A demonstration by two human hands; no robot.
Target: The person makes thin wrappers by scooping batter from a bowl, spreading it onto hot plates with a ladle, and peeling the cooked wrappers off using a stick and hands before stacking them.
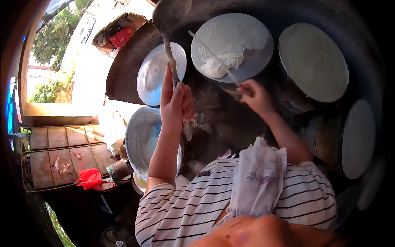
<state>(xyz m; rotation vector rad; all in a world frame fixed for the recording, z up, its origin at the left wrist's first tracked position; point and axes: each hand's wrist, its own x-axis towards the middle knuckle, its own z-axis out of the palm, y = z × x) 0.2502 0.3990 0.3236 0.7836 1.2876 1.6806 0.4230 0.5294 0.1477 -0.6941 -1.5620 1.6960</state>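
Observation:
My left hand [177,99] is raised, fingers wrapped round the handle of a ladle [168,45]; its dark bowl is at the top edge, partly cut off. My right hand [256,98] pinches a thin flat stick [210,50], which reaches across a round griddle [254,61]. White batter [230,31] covers much of that griddle, with a thick wet clump near the stick and a bare grey patch at lower right. Left of it lies a shiny round plate [161,74], close behind my left hand. A large metal basin [140,127] with whitish smears stands behind my left forearm.
To the right are more round pale-topped griddles [314,61], one [358,140] at the far side. A tiled ledge [61,160] at left holds a red bag [89,179] and a tin can [119,171]. A white cloth [259,177] hangs over my striped shirt.

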